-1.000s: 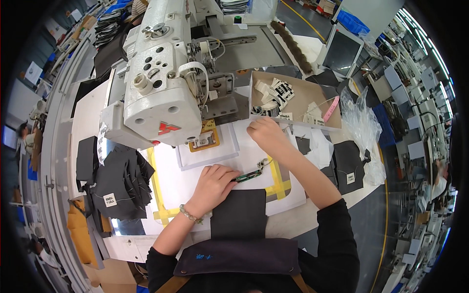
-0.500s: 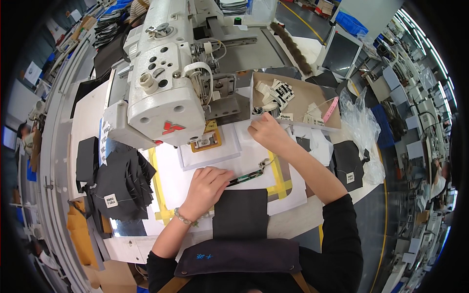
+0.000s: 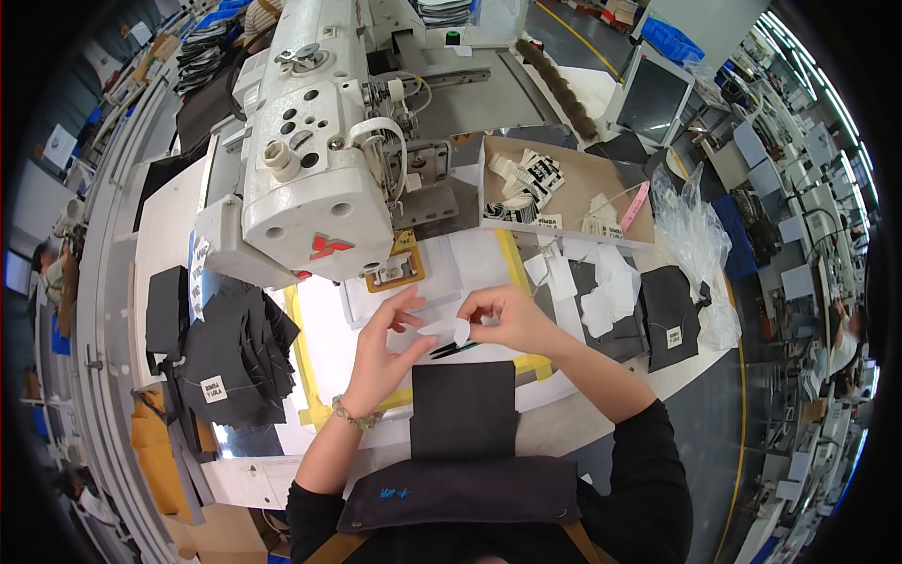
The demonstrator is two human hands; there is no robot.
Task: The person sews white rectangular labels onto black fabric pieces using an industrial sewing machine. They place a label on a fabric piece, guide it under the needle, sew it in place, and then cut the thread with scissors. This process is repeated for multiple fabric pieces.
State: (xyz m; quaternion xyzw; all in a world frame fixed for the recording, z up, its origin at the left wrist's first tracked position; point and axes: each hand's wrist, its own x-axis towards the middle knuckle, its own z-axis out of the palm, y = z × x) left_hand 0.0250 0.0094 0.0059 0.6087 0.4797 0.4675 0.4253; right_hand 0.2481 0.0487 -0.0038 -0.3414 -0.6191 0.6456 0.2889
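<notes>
My right hand (image 3: 510, 318) pinches a small white label (image 3: 461, 331) between thumb and fingers, above the white work surface. Just left of it is my left hand (image 3: 383, 346), palm turned inward, thumb and fingers apart with nothing in them. Under both hands a slim dark tool with a pointed end (image 3: 449, 352), like thread snips or tweezers, partly shows; my right hand hides the rest. A black fabric piece (image 3: 463, 409) lies flat before me, close to the apron. Beyond my hands, beneath the white sewing machine head (image 3: 310, 202), is a yellow-framed clamp plate (image 3: 393, 271).
A shallow cardboard box (image 3: 601, 179) of labels stands at back right. White paper scraps (image 3: 606, 291) and a labelled black piece (image 3: 669, 320) lie on the right, near a clear plastic bag (image 3: 700, 244). Stacked black pieces (image 3: 240, 348) are at left. Yellow tape (image 3: 303, 352) borders the work surface.
My right hand has come back from the label box toward me, bringing a white label. My left hand has lifted and opened its fingers, moving off the dark tool.
</notes>
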